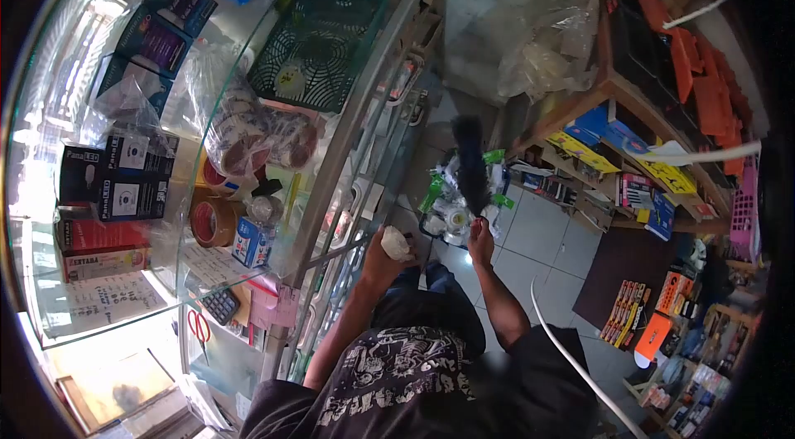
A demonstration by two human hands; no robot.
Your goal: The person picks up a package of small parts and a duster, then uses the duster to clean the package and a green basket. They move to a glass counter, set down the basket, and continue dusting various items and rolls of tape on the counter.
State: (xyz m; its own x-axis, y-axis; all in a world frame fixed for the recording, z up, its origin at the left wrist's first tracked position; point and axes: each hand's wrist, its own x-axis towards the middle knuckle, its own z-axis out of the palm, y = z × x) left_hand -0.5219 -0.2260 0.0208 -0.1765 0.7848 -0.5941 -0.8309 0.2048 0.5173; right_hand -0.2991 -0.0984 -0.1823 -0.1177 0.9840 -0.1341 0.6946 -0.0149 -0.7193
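My left hand (383,261) is wrapped around a pale, rounded bundle (399,244) that looks like something packed in clear plastic, close beside the glass counter. My right hand (481,238) grips the reddish handle of a fluffy black duster (469,159), whose bristles point forward, away from me. Beneath the duster, a container full of white and green plastic-wrapped goods (448,209) sits low between my hands and the floor; the duster hides part of it.
On my left runs a glass counter (325,149) with a green basket (319,50), tape rolls (211,219) and boxed lamps (137,178). Wooden shelves (609,99) with boxes stand to the right. A white cable (571,356) crosses near my right arm above the tiled floor (522,244).
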